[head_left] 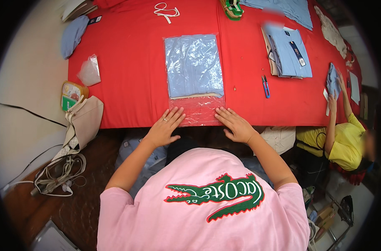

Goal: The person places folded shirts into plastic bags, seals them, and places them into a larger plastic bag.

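Observation:
In front of me a folded light blue garment point(193, 67) lies inside a clear plastic bag point(196, 112) on the red-covered table. The bag's unfilled end lies flat toward the table's near edge. My left hand point(167, 124), with a ring on one finger, rests on the left corner of that end, fingers stretched out. On the right corner lies my right hand point(236, 125), its fingers also extended and flat. Neither hand grips anything.
Blue-handled thread snips point(265, 86) lie right of the bag, below a stack of folded garments point(293, 52) with tags. A co-worker in yellow point(347, 142) handles a blue garment point(333, 80) at far right. Left are a beige bag point(85, 119) and a plastic container point(73, 91).

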Action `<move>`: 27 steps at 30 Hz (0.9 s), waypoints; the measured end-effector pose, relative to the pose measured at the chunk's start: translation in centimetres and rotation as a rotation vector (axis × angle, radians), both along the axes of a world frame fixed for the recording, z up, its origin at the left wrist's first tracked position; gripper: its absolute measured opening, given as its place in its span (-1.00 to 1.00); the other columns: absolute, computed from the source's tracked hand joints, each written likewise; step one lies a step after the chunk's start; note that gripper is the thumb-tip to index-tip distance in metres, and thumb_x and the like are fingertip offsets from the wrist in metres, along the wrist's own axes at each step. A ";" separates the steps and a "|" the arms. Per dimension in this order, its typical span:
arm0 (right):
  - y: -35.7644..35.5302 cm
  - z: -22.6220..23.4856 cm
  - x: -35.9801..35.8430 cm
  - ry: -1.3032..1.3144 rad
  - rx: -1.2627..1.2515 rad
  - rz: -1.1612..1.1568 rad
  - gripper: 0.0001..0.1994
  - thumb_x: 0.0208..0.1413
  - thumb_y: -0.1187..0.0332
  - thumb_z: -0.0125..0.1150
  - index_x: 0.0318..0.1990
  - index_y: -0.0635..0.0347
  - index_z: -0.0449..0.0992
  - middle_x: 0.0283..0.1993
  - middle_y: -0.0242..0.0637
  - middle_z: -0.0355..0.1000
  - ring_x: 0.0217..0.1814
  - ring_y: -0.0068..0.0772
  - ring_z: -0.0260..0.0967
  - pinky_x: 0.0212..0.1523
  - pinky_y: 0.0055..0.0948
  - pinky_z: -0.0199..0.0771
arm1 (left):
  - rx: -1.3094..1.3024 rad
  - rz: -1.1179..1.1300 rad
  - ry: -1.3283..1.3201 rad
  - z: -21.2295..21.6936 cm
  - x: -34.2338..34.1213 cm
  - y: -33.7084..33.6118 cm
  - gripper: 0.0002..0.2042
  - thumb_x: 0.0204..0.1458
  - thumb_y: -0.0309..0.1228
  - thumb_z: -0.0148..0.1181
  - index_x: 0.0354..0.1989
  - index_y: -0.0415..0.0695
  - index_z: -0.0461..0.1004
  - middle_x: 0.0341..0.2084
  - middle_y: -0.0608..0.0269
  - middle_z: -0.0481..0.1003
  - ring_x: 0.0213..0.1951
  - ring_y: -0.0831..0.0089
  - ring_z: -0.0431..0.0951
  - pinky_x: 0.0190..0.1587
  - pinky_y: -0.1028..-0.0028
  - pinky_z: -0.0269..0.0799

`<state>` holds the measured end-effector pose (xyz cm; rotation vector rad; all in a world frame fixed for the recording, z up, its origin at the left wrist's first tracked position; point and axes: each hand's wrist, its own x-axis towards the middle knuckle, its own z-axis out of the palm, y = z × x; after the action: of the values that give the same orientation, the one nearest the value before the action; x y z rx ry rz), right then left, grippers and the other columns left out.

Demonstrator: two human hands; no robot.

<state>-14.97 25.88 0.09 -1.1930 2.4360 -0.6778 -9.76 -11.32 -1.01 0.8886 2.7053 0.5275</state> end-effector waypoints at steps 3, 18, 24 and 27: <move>0.5 -1.6 0.6 0.074 -0.001 0.019 -0.35 0.19 0.47 0.19 0.47 0.17 0.26 0.57 -0.13 0.16 0.62 -0.09 0.08 0.59 -0.08 0.08 | -0.078 0.036 0.142 -1.4 1.6 0.4 -0.35 0.17 -0.28 0.28 0.46 -0.10 0.28 0.51 0.15 0.16 0.52 0.15 0.14 0.53 0.12 0.05; -0.9 -2.7 3.6 0.358 -0.184 -0.221 -0.67 0.13 0.21 0.41 0.01 0.10 0.59 0.26 -0.20 0.50 0.40 -0.19 0.38 0.30 -0.03 0.33 | 0.084 0.145 0.343 -2.4 2.6 1.8 -0.64 0.21 -0.41 0.25 0.19 -0.14 0.54 0.28 0.15 0.49 0.33 0.18 0.45 0.40 0.15 0.33; -3.0 -3.7 4.7 0.560 -0.303 -0.292 -0.93 -0.03 0.31 0.27 -0.40 0.04 0.57 -0.04 -0.32 0.59 0.15 -0.22 0.50 -0.01 -0.10 0.47 | 0.140 0.180 0.394 -1.9 3.4 2.6 -0.61 0.10 -0.29 0.40 0.07 -0.21 0.62 0.15 0.02 0.59 0.22 0.11 0.57 0.40 -0.05 0.25; -2.1 -6.0 4.8 0.572 -0.213 -0.322 -0.86 0.03 0.29 0.27 -0.28 0.07 0.62 0.02 -0.34 0.58 0.22 -0.25 0.44 0.16 -0.14 0.41 | 0.102 0.157 0.316 -3.0 0.0 5.9 -0.48 0.21 -0.22 0.27 0.32 -0.15 0.45 0.39 -0.05 0.34 0.42 0.02 0.30 0.49 -0.13 -0.01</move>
<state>-10.17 23.75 -5.91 -1.2102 3.1494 -0.7849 -9.74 -5.43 -3.99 0.8515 3.0781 0.6076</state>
